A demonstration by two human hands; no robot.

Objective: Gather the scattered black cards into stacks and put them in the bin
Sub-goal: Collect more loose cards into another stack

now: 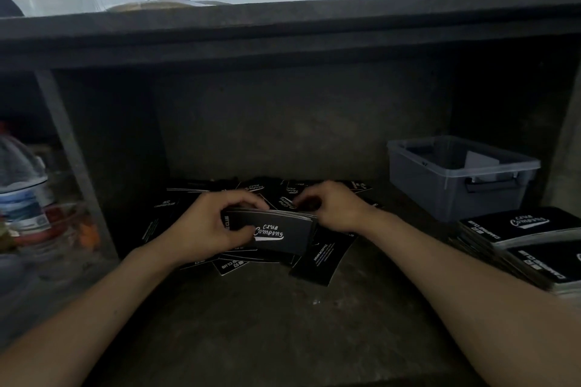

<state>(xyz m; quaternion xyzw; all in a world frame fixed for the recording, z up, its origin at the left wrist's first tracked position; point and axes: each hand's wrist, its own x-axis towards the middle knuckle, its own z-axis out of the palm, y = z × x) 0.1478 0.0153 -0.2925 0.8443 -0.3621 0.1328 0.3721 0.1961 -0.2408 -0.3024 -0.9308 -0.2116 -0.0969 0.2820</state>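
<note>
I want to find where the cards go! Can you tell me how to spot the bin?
Look inside the dark shelf nook, along its floor to the back right corner. There stands the bin, an open grey see-through plastic box with a dark handle on its side. The finished card stacks in front of it are flat and black; the bin alone is a hollow tub.

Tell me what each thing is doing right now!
Left hand: shut on the held stack.
Right hand: shut on its other end.
Held stack: lifted, squared between both hands.
Scattered cards: loose on the shelf.
Bin: open, no lid.
Finished stacks: piled beside the bin.
Water bottle: upright, blurred.
</note>
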